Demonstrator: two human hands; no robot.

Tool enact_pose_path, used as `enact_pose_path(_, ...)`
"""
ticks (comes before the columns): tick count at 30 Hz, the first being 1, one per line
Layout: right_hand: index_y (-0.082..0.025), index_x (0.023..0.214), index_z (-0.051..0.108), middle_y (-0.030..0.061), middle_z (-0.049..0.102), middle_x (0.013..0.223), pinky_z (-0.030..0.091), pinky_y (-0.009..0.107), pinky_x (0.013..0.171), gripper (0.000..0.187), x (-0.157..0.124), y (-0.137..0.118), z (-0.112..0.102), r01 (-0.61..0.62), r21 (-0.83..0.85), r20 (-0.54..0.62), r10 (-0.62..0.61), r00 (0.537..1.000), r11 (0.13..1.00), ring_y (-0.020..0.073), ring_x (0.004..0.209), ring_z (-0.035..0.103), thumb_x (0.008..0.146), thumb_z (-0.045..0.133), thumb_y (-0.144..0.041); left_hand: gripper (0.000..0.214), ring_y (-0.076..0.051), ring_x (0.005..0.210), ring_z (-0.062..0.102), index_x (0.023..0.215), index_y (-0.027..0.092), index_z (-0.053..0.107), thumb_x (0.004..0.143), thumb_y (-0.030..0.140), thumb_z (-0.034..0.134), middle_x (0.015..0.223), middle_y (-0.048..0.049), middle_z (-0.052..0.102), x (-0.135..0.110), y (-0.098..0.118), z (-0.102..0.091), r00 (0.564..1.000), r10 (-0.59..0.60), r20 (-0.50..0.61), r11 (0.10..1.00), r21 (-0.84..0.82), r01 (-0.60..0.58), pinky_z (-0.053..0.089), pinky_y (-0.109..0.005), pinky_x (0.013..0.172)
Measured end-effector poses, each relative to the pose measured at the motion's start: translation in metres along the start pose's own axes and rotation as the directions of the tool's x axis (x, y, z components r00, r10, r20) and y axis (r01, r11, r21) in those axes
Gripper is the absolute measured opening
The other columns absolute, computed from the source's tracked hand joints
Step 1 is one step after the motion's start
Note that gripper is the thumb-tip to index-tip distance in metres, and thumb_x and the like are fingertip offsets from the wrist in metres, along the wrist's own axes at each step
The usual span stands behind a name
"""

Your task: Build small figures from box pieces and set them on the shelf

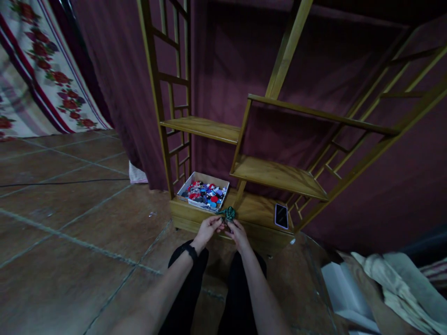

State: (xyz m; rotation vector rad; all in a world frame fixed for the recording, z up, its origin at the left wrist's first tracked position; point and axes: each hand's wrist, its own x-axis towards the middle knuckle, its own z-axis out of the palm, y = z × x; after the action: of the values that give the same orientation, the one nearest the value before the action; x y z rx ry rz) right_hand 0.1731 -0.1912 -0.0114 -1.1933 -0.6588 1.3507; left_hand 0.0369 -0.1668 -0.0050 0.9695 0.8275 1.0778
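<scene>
My left hand point(210, 227) and my right hand point(238, 231) meet in front of the low wooden shelf. Between their pinched fingertips is part of a dark green, patterned bundle point(228, 213), which looks like cord or twisted cloth; its exact kind is too small to make out. Most of the bundle rests at the shelf's front edge, just beyond my fingers. Close by on the left, an open cardboard box point(185, 188) holds many small flat pieces in red, blue, purple, black and white. A black band circles my left wrist.
A phone point(281, 216) lies on the bottom shelf point(256, 209) at the right. Above it are a middle shelf point(279, 176) and a left shelf point(202, 127). On the floor at the right are a white box point(345, 288) and crumpled cloth point(394, 284). A black cable point(66, 182) crosses the tiles.
</scene>
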Motion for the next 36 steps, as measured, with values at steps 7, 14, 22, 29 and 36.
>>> enact_pose_path(7, -0.018, 0.075, 0.063, -0.0005, 0.063, 0.073, 0.053, 0.029, 0.065, 0.028, 0.006, 0.009, -0.005, 0.037, -0.021, -0.040, -0.037, 0.999, 0.999, 0.0115, 0.064, 0.059, 0.053, 0.075, -0.031, 0.040, -0.013, 0.060, 0.059, 0.082, 0.013, 0.059, 0.056, 0.037, 0.077, 0.065, -0.0022, 0.063, 0.000, -0.004, 0.006, 0.999, 0.041, -0.013, 0.999, 0.021, -0.040, 0.043, -0.024, 0.057)
enact_pose_path(14, -0.019, 0.078, 0.062, 0.0008, 0.066, 0.086, 0.053, 0.030, 0.069, 0.028, 0.009, 0.012, -0.010, 0.067, -0.012, -0.036, -0.068, 0.997, 0.998, 0.0147, 0.075, 0.062, 0.054, 0.073, -0.030, 0.030, -0.014, 0.061, 0.055, 0.086, 0.015, 0.062, 0.070, 0.039, 0.065, 0.070, -0.0024, 0.062, -0.004, -0.003, 0.009, 0.986, 0.157, 0.054, 0.938, 0.305, -0.166, 0.042, -0.024, 0.057)
enact_pose_path(22, -0.020, 0.084, 0.064, 0.0032, 0.067, 0.091, 0.050, 0.035, 0.077, 0.033, 0.011, 0.014, -0.009, 0.103, 0.014, -0.026, -0.102, 0.994, 0.995, 0.0194, 0.087, 0.061, 0.054, 0.075, -0.027, 0.018, -0.024, 0.081, 0.057, 0.079, 0.020, 0.063, 0.079, 0.037, 0.056, 0.079, -0.0083, 0.058, -0.019, 0.001, 0.007, 0.948, 0.315, 0.053, 0.683, 0.680, -0.265, 0.038, -0.031, 0.078)
enact_pose_path(29, -0.021, 0.089, 0.065, 0.0015, 0.067, 0.094, 0.048, 0.033, 0.082, 0.035, 0.003, 0.002, -0.003, 0.119, 0.058, 0.070, -0.123, 0.990, 0.991, 0.0186, 0.089, 0.061, 0.057, 0.075, -0.031, 0.027, -0.027, 0.097, 0.051, 0.099, 0.015, 0.062, 0.084, 0.034, 0.049, 0.091, -0.0138, 0.056, -0.026, 0.017, 0.000, 0.875, 0.364, 0.319, 0.478, 0.743, -0.469, 0.032, -0.035, 0.091)
enact_pose_path(36, -0.024, 0.093, 0.064, -0.0014, 0.067, 0.098, 0.045, 0.031, 0.090, 0.037, 0.006, 0.003, -0.001, 0.139, 0.104, 0.126, -0.152, 0.980, 0.985, 0.0141, 0.091, 0.061, 0.059, 0.076, -0.027, 0.044, -0.029, 0.109, 0.048, 0.131, 0.010, 0.043, 0.088, 0.015, 0.031, 0.118, -0.0213, 0.050, -0.034, 0.021, -0.008, 0.817, 0.337, 0.467, 0.181, 0.820, -0.543, 0.032, -0.041, 0.092)
